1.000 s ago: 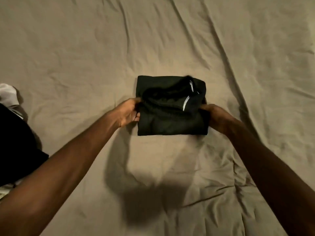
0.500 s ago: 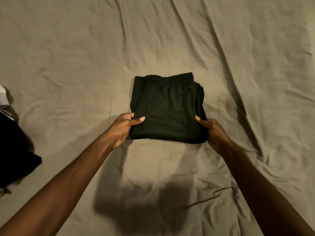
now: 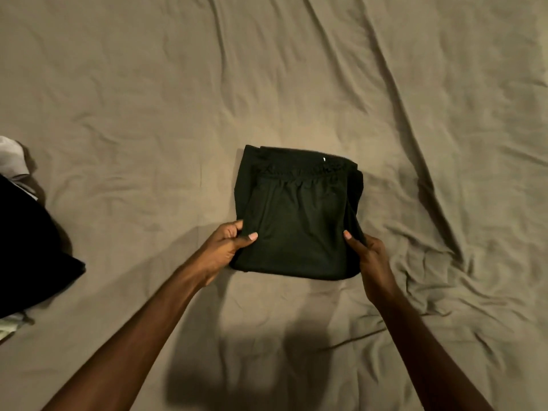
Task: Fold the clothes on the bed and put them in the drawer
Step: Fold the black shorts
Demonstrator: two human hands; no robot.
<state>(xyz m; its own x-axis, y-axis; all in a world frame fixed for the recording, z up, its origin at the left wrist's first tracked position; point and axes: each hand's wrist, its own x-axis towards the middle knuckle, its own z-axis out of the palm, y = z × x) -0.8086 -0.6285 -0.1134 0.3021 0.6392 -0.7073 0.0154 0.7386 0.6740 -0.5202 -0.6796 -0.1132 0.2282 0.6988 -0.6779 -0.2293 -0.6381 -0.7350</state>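
- Folded black garment point(image 3: 298, 215): it lies flat near the middle of the bed, folded into a compact, roughly square packet. A gathered elastic waistband point(image 3: 299, 170) runs across its far edge, which suggests shorts or trousers; a tiny white speck shows just above that band.
- Your left hand point(image 3: 225, 247): it grips the packet's near-left corner. The thumb lies on top of the cloth, and the remaining fingers curl round the edge.
- Your right hand point(image 3: 369, 256): it grips the near-right corner in mirror fashion. The thumb rests on the top surface, and the other fingers are tucked under or behind the fold, so you cannot see them fully.
- Both forearms reach in from the lower corners of the view and converge on the packet.
- Bed sheet point(image 3: 148, 99): tan and heavily creased, it fills almost the whole view. Long ridges run diagonally across its right half. Your arms and head cast a dark shadow on the sheet just below the packet.
- Black cloth point(image 3: 26, 247): a second dark item sits at the left edge of the bed, well apart from the packet; its shape is cut off by the frame.
- White cloth point(image 3: 12, 158): a pale piece lies just beyond the black cloth, touching it, also partly out of view.
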